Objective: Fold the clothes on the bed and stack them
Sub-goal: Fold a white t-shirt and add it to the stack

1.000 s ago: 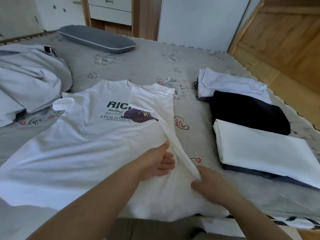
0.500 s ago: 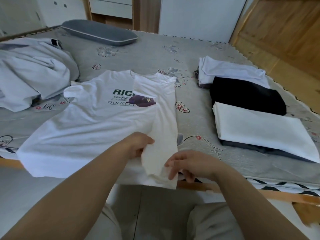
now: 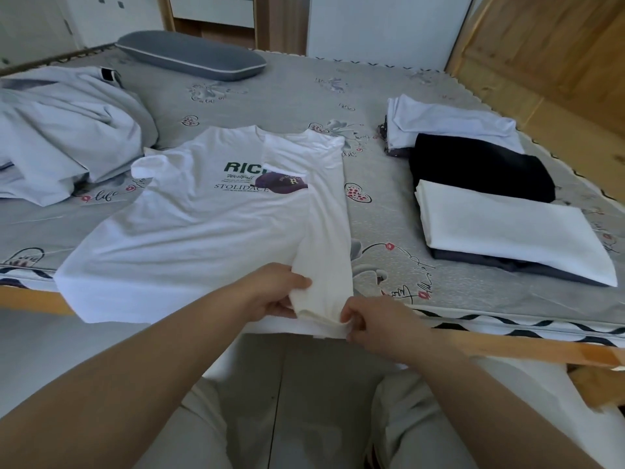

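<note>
The white T-shirt (image 3: 203, 231) lies face up on the bed (image 3: 389, 231), its hem hanging over the near edge. Its right side is folded inward as a long strip. The left hand (image 3: 270, 292) pinches the strip's inner edge near the hem, thumb on top, fingers curled under the cloth. The right hand (image 3: 375, 324) pinches the outer hem corner.

To do this fold well, I judge both hands should pull the strip taut and lay its crease parallel to the shirt's side (no slant). The other sleeve (image 3: 152, 164) is not yet folded.

The folded stack (image 3: 507, 228) sits well apart on the right, a crumpled grey heap (image 3: 67, 130) on the left, with bare mattress between.
</note>
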